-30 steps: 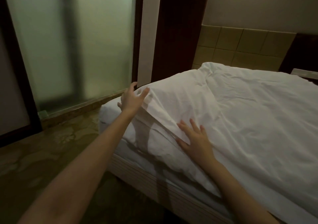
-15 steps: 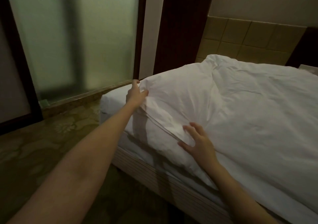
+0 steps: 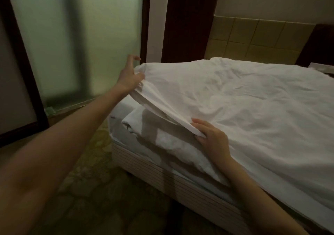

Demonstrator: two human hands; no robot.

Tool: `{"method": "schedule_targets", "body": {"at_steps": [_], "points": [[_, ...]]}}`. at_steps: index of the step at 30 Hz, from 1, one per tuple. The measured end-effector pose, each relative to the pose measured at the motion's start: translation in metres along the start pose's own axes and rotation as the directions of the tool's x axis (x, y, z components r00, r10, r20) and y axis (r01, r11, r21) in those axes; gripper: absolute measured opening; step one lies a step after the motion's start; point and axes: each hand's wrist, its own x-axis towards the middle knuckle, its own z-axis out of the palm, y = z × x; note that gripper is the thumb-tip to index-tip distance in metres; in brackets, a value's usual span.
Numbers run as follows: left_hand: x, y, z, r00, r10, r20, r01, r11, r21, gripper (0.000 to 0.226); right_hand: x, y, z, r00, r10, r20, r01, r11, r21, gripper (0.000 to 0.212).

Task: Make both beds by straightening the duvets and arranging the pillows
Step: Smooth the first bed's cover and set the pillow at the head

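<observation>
- Duvet [image 3: 244, 108] lies over the bed [image 3: 162, 173], white, soft and full of wrinkles. It covers most of the top, and its near edge is lifted up off the mattress.
- Its far right part runs out of the picture, so that end cannot be seen.
- A pillow [image 3: 168, 140] peeks out from under the lifted edge. It is white and puffy. Most of it is hidden by the duvet and by shadow.
- The room is dim, so small things are hard to make out. The back corner on the right is dark and unclear.
- The left hand [image 3: 129, 75] reaches far out, arm straight, to the duvet's far corner. Its lower fingers go under the cloth and hold it up. The thumb and one finger stick up, apart from each other, touching nothing.
- The right hand [image 3: 211, 139] is closer, at the near edge of the duvet. Its fingers curl round the folded edge and pinch it. The wrist bends down toward the side of the bed.
- Between the two hands the edge of the duvet is pulled tight in a straight line.
- The side of the bed has a ribbed, striped look, like rows of lines.
- Behind the bed is a wall of square tiles [image 3: 262, 37], yellowish and flat.
- On the left is a big frosted glass door [image 3: 72, 41] with a dark frame. It looks blurry.
- The floor [image 3: 101, 189] is dark with a faint swirly pattern.
</observation>
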Motion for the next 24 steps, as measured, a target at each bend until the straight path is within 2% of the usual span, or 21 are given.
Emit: {"method": "schedule_targets", "body": {"at_steps": [3, 5, 7, 9, 11, 13, 14, 16, 18, 19, 21, 23, 24], "points": [[-0.018, -0.004, -0.019, 1.0, 0.001, -0.024, -0.002, 0.999, -0.046, 0.045, -0.003, -0.01, -0.012, 0.998, -0.045, -0.046, 0.045, 0.999, -0.006, 0.034], [-0.036, -0.019, -0.023, 1.0, -0.02, -0.003, 0.02, 0.997, -0.07, 0.044, -0.016, -0.01, -0.009, 0.998, -0.056, -0.023, 0.056, 0.998, 0.019, 0.037], [-0.058, -0.046, -0.018, 0.995, -0.103, 0.014, 0.104, 0.989, -0.109, 0.044, -0.029, -0.003, 0.004, 0.992, -0.073, 0.106, 0.071, 0.997, 0.019, 0.037], [-0.077, -0.08, 0.0, 0.979, -0.203, -0.035, 0.197, 0.972, -0.126, 0.041, -0.04, 0.006, 0.019, 0.954, -0.09, 0.285, 0.093, 0.996, 0.001, 0.039], [-0.089, -0.107, 0.027, 0.955, -0.286, -0.082, 0.277, 0.955, -0.109, 0.039, -0.045, 0.013, 0.028, 0.916, -0.097, 0.389, 0.134, 0.989, -0.067, 0.054], [-0.09, -0.12, 0.051, 0.936, -0.335, -0.106, 0.331, 0.942, -0.058, 0.043, -0.042, 0.014, 0.029, 0.91, -0.071, 0.409, 0.124, 0.987, -0.105, 0.074], [-0.086, -0.123, 0.057, 0.933, -0.34, -0.117, 0.342, 0.94, -0.001, 0.047, -0.038, 0.014, 0.027, 0.929, -0.063, 0.364, 0.111, 0.988, -0.112, 0.072], [-0.072, -0.128, 0.06, 0.935, -0.318, -0.16, 0.345, 0.918, 0.195, 0.059, -0.026, 0.013, 0.022, 0.974, -0.092, 0.206, 0.12, 0.985, -0.127, 0.055], [-0.056, -0.123, 0.055, 0.951, -0.205, -0.23, 0.284, 0.873, 0.397, 0.062, -0.008, 0.015, 0.023, 0.99, -0.102, 0.099, 0.117, 0.981, -0.153, 0.051], [-0.048, -0.116, 0.054, 0.962, -0.12, -0.245, 0.223, 0.865, 0.45, 0.059, 0.003, 0.015, 0.024, 0.991, -0.088, 0.103, 0.105, 0.979, -0.176, 0.056], [-0.033, -0.096, 0.056, 0.971, 0.0, -0.239, 0.107, 0.894, 0.436, 0.047, 0.026, 0.014, 0.027, 0.979, -0.035, 0.2, 0.082, 0.969, -0.233, 0.071], [-0.02, -0.078, 0.067, 0.972, -0.036, -0.234, 0.117, 0.933, 0.341, 0.044, 0.042, 0.015, 0.037, 0.944, 0.036, 0.329, 0.07, 0.95, -0.303, 0.081], [-0.015, -0.075, 0.075, 0.973, -0.082, -0.217, 0.15, 0.935, 0.32, 0.045, 0.044, 0.017, 0.046, 0.925, 0.057, 0.374, 0.08, 0.937, -0.34, 0.079]]}}
